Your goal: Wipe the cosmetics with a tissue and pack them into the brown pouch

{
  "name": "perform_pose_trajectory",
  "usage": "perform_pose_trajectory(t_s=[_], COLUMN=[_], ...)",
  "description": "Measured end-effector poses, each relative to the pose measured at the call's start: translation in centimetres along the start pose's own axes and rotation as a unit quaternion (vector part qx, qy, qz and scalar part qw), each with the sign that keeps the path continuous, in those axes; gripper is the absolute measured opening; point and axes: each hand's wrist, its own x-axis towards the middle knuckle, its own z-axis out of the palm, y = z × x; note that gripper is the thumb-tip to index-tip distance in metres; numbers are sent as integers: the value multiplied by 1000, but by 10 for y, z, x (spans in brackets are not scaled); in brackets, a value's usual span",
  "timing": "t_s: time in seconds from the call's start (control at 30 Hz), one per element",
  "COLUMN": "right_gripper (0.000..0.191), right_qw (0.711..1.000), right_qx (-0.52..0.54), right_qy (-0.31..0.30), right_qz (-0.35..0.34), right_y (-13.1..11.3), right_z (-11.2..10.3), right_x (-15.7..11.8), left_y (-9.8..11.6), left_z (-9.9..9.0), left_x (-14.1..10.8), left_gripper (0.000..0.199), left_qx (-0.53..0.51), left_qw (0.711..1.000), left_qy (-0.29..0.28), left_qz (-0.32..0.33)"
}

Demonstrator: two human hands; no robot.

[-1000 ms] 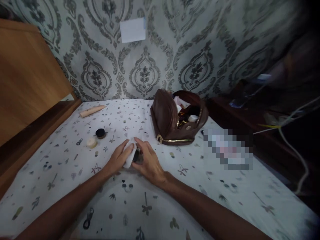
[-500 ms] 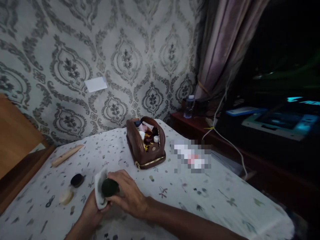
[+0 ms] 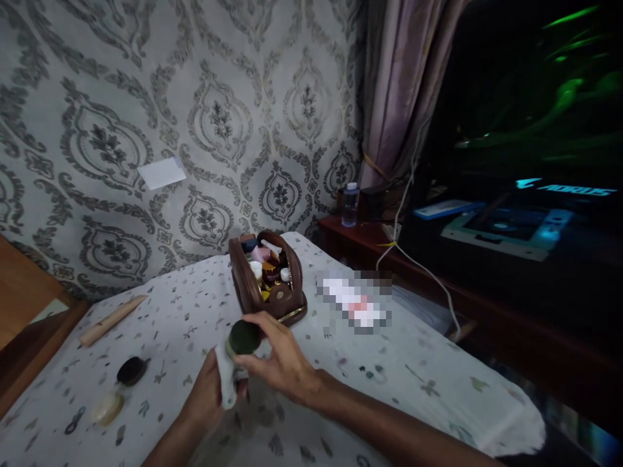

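"What's held, and how?"

"On my feed, the right hand [image 3: 285,360] pinches a dark-topped round jar [image 3: 243,338] between thumb and fingers; the left hand [image 3: 205,392] is wrapped on a white cloth [image 3: 226,381] touching it. I'd steady the jar by its edge and turn it against a flat fold, pressing lightly."

"And the containers?"

"I see the brown bag [image 3: 287,301] gaping just beyond the right hand, on the patterned sheet [image 3: 409,418]. Inside: a white-capped item [image 3: 285,275] and gold-and-brown pieces [image 3: 270,272], crowded together. I can't tell the rest."
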Motion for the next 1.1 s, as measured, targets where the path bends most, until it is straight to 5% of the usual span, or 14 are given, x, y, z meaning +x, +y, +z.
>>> perform_pose_trajectory(t_s=[0.17, 0.33, 0.5, 0.67, 0.9, 1.1], right_gripper=[40, 36, 40, 39, 33, 34], right_qw=[998, 993, 989, 997, 978, 960], right_qx=[17, 20, 52, -13, -179, -229], right_qy=[49, 97, 111, 29, -110, -162], right_qz=[21, 58, 86, 66, -13, -26], right_y=[-2, -3, 4, 16, 19, 23], right_z=[-36, -75, -99, -109, -106, -104], right_x=[-12, 8, 55, 89, 103, 110], left_y=[46, 81, 77, 66, 53, 50], left_z=[0, 9, 29, 32, 28, 24], left_x=[14, 41, 59, 61, 63, 61], left_gripper=[47, 48, 50, 39, 41, 41], left_qx=[87, 304, 436, 417, 476, 549], left_qw=[994, 942, 886, 888, 849, 803], left_qy=[-11, -9, -47, -89, -74, -32], left_qz=[65, 143, 149, 173, 217, 229])
